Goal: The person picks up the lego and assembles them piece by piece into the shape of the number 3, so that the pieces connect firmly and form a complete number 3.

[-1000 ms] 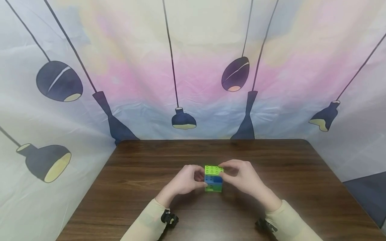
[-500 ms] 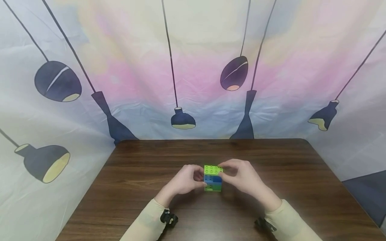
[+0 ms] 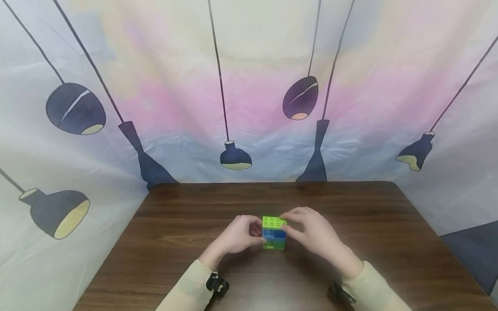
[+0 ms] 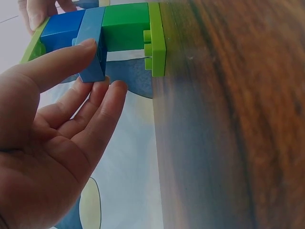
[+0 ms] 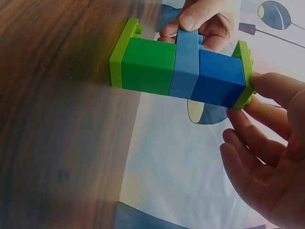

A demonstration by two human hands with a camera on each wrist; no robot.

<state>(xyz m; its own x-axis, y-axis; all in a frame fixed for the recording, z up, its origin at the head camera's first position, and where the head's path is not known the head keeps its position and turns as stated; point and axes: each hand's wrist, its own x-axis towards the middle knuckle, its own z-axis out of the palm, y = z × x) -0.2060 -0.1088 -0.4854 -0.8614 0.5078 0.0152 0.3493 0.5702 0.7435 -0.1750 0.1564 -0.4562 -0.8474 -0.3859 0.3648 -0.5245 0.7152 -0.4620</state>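
A small stack of toy building bricks stands upright on the table. From the bottom it has a lime green plate (image 4: 158,43), a green brick (image 5: 147,66), a light blue plate (image 5: 185,64), a dark blue brick (image 5: 220,77) and a second lime green plate (image 3: 273,222) with its studs up. My left hand (image 3: 236,235) pinches the jutting left end of the light blue plate between thumb and fingers. At the right end of the top lime green plate, my right hand (image 3: 319,231) holds the edge with thumb and index finger; its other fingers are loosely bent.
The brown wooden table (image 3: 186,207) extends around the stack. A fabric backdrop (image 3: 264,86) printed with hanging lamps rises behind it. Each wrist wears a dark camera mount (image 3: 217,285).
The head view has tilted slightly. My right thumb and index finger have shifted a little at the top plate's edge. My left hand and the stack look unchanged.
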